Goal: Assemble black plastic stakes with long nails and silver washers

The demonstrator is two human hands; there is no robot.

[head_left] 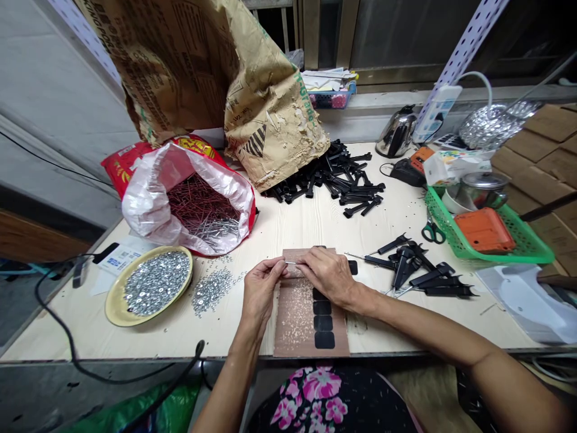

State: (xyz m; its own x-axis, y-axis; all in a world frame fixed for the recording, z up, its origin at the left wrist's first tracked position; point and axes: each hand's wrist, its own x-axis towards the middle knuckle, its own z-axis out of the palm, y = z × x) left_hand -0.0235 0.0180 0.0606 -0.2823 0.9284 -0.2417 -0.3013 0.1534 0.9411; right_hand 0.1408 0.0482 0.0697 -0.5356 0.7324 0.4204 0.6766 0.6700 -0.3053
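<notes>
On the left, a yellowish bowl (112, 310) held flat, shiny metal washers (157, 282), with a loose heap (211, 291) beside it. The glossy woven sack (146, 210) gaped over thin reddish rods (202, 207), its depths hidden. Behind, a crumpled, flaking paper sack (274, 114), cut off at the top, covered part of a pile of black plastic pieces (342, 174). I saw the left hand (261, 282) pinch a thin metal rod (291, 262) between thumb and fingers, its left tip hard to make out; the right hand (327, 273) curled closed around the other end, fingertips partly hidden. The rod was above a brown board (293, 331) scattered with pale crumbs, where the right hand hid some rounded black squares (323, 325). Further right were black handles with metal shafts (417, 267), scissors (433, 233) and a perforated green basket (534, 249) bearing an orange case (484, 230)
</notes>
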